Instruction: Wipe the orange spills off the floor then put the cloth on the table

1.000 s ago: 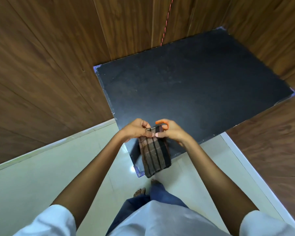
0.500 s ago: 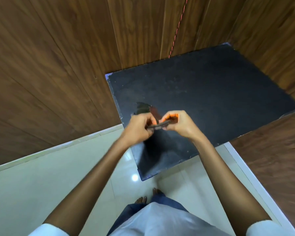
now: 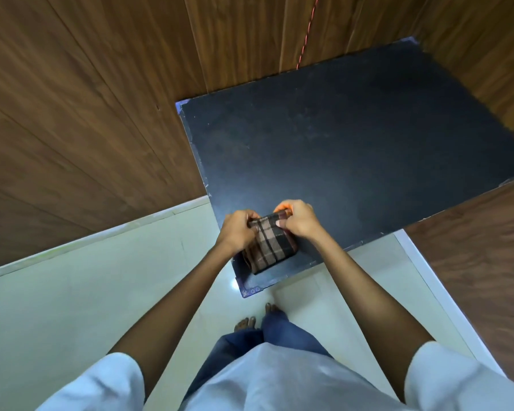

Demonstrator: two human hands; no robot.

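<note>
**Cloth over the table corner, both hands pinching it**

Cloth (image 3: 269, 243) first, from the head camera, the only view on offer: a brown plaid piece folded into a thick pad, held over the near left corner of the black table (image 3: 353, 149). Left hand (image 3: 238, 232) is closed on its upper left edge, right hand (image 3: 298, 221) pinched shut on the upper right edge, and the bulk of the fabric hangs down toward the table's front edge. Whether the lower end already rests on the tabletop or hangs just clear of it, I cannot tell from this angle.

Orange staining (image 3: 283, 207) shows on the right fingertips, just above the fabric. That reads as pigment from the spill, and it could smear onto the dark tabletop if those fingers press down on release.

Bigger risk, by my reading: placement. The pad sits very close to the corner, with pale floor (image 3: 72, 307) showing just beyond it and bare toes (image 3: 245, 323) below. Let go here and a loosely folded pad could unroll, tip over the edge and drop. A set-down further in looks safer.

No orange patches are visible on the floor in shot, so the wiping looks finished, though much of the floor lies outside the frame.
</note>
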